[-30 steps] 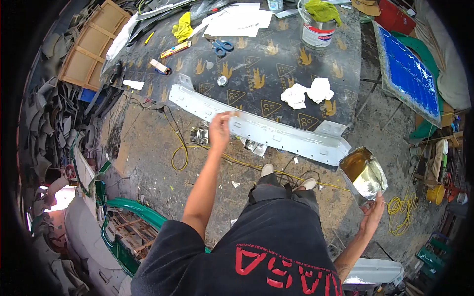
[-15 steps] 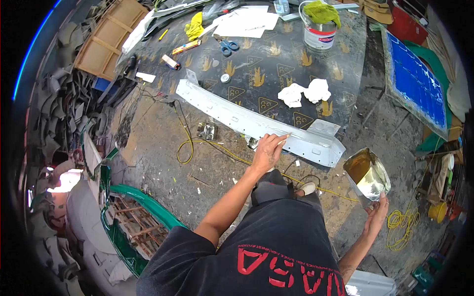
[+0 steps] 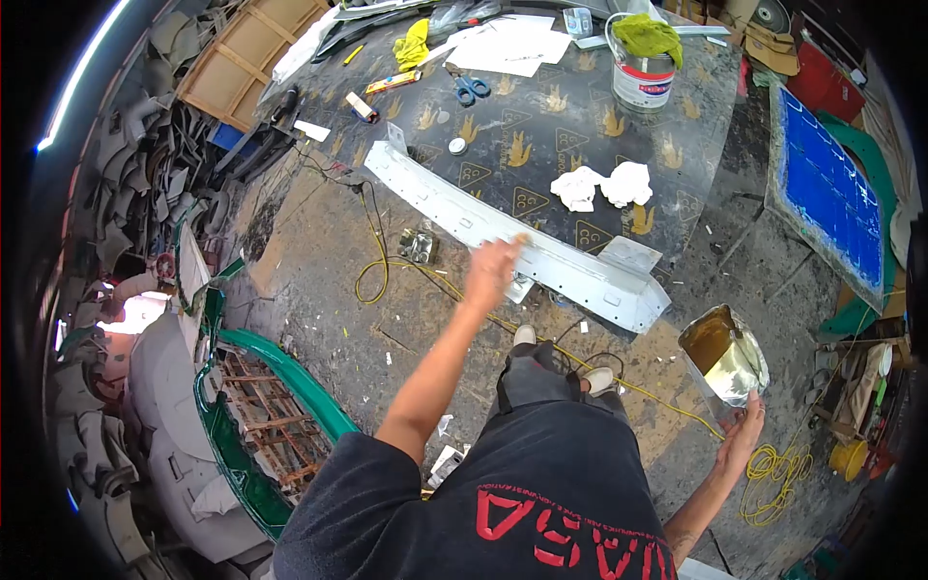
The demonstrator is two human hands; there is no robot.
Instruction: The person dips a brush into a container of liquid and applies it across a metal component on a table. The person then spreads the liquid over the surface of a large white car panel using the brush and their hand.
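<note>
Lining near edge of bench point(image 3: 536, 121): white panel point(image 3: 572, 266), likely stiff, best held by ends. Right hand point(image 3: 739, 440) gripping tin point(image 3: 727, 354); left hand point(image 3: 491, 273) blurred, grip unclear.

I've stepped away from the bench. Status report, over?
Left hand at pale panel, blurred, contact unclear. Right hand holding open shiny container. Crumpled white wads beyond panel, not touching it.

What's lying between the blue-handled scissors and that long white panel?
In the head view, a small round lid-like piece lies between the blue-handled scissors and the long white panel, on the dark printed tabletop.
</note>
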